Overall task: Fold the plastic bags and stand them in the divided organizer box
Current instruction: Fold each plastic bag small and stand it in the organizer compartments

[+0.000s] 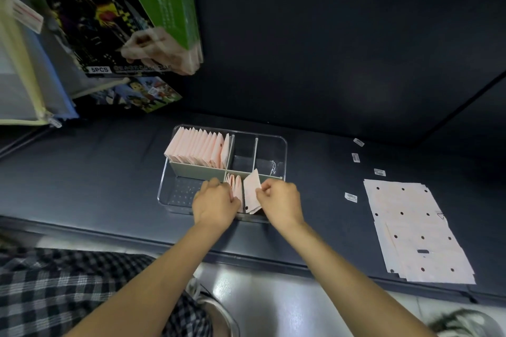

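Two hands over clear plastic divided organizer box (284, 145). Right hand (279, 200) pinching folded pale pink plastic bag (252, 189) by its edge, bag tilted, half into front middle compartment. Left hand (216, 200), fingers curled, holds few standing folded bags (235, 186) back. Best bet imo: keep that gap open, slide bag straight down, upright. Flat unfolded bag stack (416, 230) well right on dark mat.
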The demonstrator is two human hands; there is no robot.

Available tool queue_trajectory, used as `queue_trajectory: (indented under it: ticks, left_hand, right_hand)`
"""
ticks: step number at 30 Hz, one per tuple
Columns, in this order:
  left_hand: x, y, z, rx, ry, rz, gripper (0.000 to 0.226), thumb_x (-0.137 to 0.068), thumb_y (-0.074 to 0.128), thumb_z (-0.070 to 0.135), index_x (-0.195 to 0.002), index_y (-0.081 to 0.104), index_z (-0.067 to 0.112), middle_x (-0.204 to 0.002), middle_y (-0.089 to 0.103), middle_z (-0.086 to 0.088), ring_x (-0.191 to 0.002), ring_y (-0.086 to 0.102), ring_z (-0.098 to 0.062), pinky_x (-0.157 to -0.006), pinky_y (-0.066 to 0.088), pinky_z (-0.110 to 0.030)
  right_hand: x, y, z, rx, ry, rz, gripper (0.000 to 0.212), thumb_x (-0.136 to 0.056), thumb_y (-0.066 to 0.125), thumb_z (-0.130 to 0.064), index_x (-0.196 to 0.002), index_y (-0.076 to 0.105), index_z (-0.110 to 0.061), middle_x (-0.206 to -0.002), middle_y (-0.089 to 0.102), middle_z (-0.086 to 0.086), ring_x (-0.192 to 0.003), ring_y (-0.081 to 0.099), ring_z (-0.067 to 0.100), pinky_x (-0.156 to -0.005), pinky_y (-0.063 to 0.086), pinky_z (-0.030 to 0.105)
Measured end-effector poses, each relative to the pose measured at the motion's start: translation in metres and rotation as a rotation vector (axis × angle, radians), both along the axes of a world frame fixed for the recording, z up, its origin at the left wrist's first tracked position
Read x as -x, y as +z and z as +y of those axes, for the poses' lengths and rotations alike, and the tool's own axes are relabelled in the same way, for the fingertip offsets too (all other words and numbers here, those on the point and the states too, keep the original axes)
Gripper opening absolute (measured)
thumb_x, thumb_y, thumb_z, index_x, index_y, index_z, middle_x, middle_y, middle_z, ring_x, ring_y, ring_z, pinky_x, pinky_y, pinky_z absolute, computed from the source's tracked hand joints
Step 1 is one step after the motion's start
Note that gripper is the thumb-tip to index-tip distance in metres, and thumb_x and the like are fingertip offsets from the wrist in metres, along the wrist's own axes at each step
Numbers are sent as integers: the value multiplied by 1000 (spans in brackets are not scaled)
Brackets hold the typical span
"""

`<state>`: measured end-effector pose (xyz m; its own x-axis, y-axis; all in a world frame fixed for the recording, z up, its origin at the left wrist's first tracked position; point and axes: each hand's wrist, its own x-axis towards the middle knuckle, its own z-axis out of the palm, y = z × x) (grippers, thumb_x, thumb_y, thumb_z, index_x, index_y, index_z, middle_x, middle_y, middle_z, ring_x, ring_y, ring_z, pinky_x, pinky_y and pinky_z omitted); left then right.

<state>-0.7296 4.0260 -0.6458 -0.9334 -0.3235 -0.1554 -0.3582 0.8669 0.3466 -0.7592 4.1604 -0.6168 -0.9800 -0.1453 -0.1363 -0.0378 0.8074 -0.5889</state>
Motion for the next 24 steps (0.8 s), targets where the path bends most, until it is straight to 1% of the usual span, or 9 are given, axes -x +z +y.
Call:
queue_trajectory:
  ticks: [2,5,7,10,13,15,18,20,24]
  left_hand:
    - [-1,0,0,-3,0,16,18,-81,57,29,-88,65,14,-103,56,-5,-105,48,-23,-80,44,-34]
    - [-1,-1,1,-19,-11,33,17,-81,58,29,-85,63,13,-101,55,-5,-103,48,-23,-78,43,-33]
    - [-1,-2,1,-25,-17,44,18,-81,58,29,-86,64,13,-101,55,-5,-103,48,-23,-78,43,-33]
    - [-2,-2,0,-43,-7,75,17,-83,57,29,-83,65,13,-98,55,-4,-102,49,-22,-75,41,-31]
    - [-2,-1,-2,-69,-3,111,16,-84,57,28,-77,62,15,-97,56,-3,-101,49,-21,-69,38,-28]
    - [-3,-1,-3,-86,-5,125,16,-85,57,27,-75,61,15,-96,56,-4,-100,49,-21,-68,37,-27]
    - [-4,-1,-3,-96,-12,114,17,-87,56,28,-78,62,15,-98,57,-5,-103,48,-21,-72,40,-29]
    - [-6,-2,-4,-110,-8,116,16,-88,56,27,-81,64,15,-101,57,-5,-105,48,-22,-75,41,-30]
    - [-10,-4,-4,-142,-29,154,15,-90,57,28,-89,63,14,-99,56,-6,-103,48,-24,-77,41,-32]
  right_hand:
    - [2,1,-11,-105,33,19,17,-85,51,-17,-75,63,-10,-81,67,13,-81,61,33,-71,50,33]
    - [4,-1,-23,-190,45,35,18,-85,48,-15,-81,64,-6,-86,66,15,-83,62,34,-69,48,32]
    - [4,-4,-28,-175,47,6,20,-85,49,-15,-82,64,-4,-86,67,16,-83,62,34,-70,50,33]
    - [2,-8,-34,-98,15,-61,22,-87,50,-19,-86,66,-4,-89,68,17,-86,63,35,-76,52,39]
    - [0,-9,-38,-21,-53,-83,23,-87,51,-24,-85,68,-9,-90,69,16,-88,63,35,-76,52,37]
    - [0,-9,-39,-13,-66,-100,25,-89,50,-25,-84,68,-10,-91,69,16,-89,62,36,-74,52,35]
    - [-1,-14,-39,-65,-39,-142,28,-90,49,-27,-81,69,-10,-90,69,16,-89,63,35,-68,47,31]
    - [0,-18,-37,-84,-66,-180,30,-90,51,-32,-80,69,-11,-90,70,14,-89,64,33,-65,44,28]
    - [3,-27,-33,-46,-112,-289,37,-90,53,-43,-72,67,-14,-93,70,12,-92,64,30,-67,43,27]
